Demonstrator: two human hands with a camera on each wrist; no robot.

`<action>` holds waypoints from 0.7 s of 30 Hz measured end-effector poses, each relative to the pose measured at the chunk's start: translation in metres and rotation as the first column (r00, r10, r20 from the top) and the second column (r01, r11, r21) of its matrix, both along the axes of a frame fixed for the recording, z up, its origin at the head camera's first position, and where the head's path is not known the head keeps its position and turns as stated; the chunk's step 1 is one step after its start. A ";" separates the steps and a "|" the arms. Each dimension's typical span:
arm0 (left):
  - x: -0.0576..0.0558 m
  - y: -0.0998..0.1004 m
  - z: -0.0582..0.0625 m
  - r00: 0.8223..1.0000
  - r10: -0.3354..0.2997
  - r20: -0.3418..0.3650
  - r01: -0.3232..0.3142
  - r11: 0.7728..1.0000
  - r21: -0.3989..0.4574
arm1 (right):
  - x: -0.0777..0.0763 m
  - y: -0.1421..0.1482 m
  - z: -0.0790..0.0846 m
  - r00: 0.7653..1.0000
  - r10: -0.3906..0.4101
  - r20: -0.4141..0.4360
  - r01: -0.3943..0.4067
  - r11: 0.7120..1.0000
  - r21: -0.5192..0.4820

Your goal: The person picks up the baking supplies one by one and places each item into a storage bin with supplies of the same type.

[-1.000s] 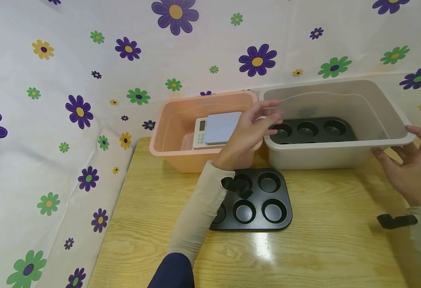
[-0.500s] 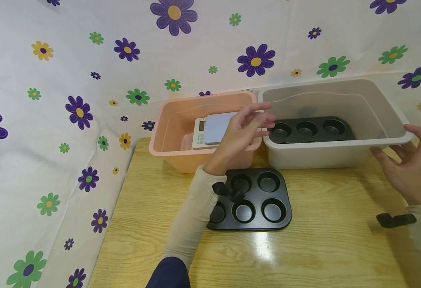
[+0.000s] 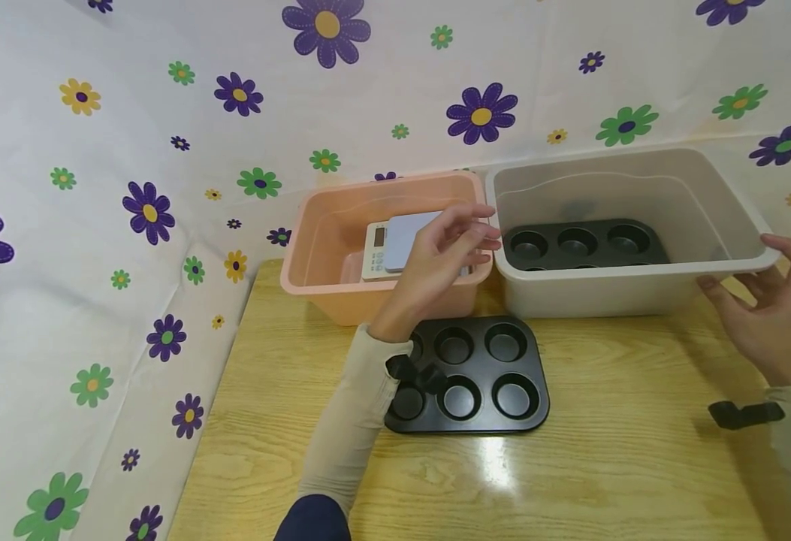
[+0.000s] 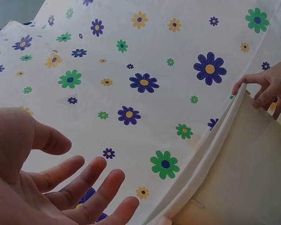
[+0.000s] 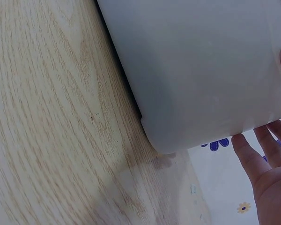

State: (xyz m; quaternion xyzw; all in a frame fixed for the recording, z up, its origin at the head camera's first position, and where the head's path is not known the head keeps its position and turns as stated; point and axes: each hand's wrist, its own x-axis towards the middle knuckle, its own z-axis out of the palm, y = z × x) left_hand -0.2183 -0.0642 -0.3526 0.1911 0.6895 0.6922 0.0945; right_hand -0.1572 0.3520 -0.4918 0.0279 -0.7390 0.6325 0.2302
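Observation:
My right hand (image 3: 770, 315) grips the near right corner of a whitish plastic bin (image 3: 605, 294), with the thumb on its front wall and fingers at its right end. In the right wrist view its fingertips (image 5: 239, 140) touch the bin's end wall. A black muffin tin (image 3: 603, 233) lies inside this bin. My left hand (image 3: 442, 255) hovers over the right part of a pink bin (image 3: 354, 304), fingers loosely bent and holding nothing; the left wrist view shows the same bare hand (image 4: 61, 183). Inside the pink bin sits a white kitchen scale (image 3: 376, 252), partly covered by that hand.
A second black muffin tin (image 3: 479, 368) lies on the wooden table (image 3: 611, 451) in front of the bins, partly under my left forearm. The two bins stand side by side against a flower-patterned cloth (image 3: 368, 105), which also hangs along the left side.
My left hand has drawn away from the whitish bin's left edge, moving left and slightly down over the pink bin. The right hand and both bins stay put.

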 end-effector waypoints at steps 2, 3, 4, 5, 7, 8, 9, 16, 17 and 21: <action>0.002 -0.003 0.000 1.000 0.010 -0.008 -0.010 1.000 -0.003 | 0.000 0.000 0.000 1.000 0.001 -0.003 -0.001 1.000 0.001; 0.002 -0.004 0.000 1.000 0.014 -0.011 -0.014 1.000 -0.002 | 0.000 0.000 0.000 1.000 0.003 -0.004 -0.003 1.000 -0.005; 0.003 -0.005 0.000 1.000 0.018 -0.014 -0.018 1.000 -0.003 | 0.000 0.000 0.000 1.000 -0.001 -0.002 0.001 1.000 0.009; 0.003 -0.006 0.000 1.000 0.022 -0.017 -0.022 1.000 -0.004 | 0.001 0.000 0.000 1.000 -0.006 0.001 0.006 1.000 0.025; 0.005 -0.008 0.000 0.999 0.026 -0.023 -0.026 1.000 -0.008 | 0.001 -0.001 0.001 1.000 -0.014 0.008 0.014 0.999 0.051; 0.005 -0.009 0.000 0.999 0.028 -0.027 -0.029 0.999 -0.014 | 0.001 -0.001 0.001 1.000 -0.018 0.013 0.017 0.998 0.061; 0.006 -0.010 0.000 0.999 0.030 -0.030 -0.030 0.999 -0.020 | 0.001 -0.001 0.002 1.000 -0.019 0.016 0.018 0.998 0.061; 0.016 -0.021 -0.003 0.997 0.052 -0.050 -0.054 0.998 -0.026 | 0.001 -0.001 0.001 0.999 -0.031 0.028 0.030 0.999 0.036; 0.018 -0.023 -0.003 0.997 0.056 -0.048 -0.057 0.998 -0.021 | 0.000 -0.001 0.001 0.999 -0.031 0.030 0.030 0.999 0.025; 0.027 -0.030 -0.005 0.996 0.064 -0.059 -0.066 0.997 -0.032 | 0.000 -0.001 0.001 0.996 -0.076 0.052 0.070 0.993 0.099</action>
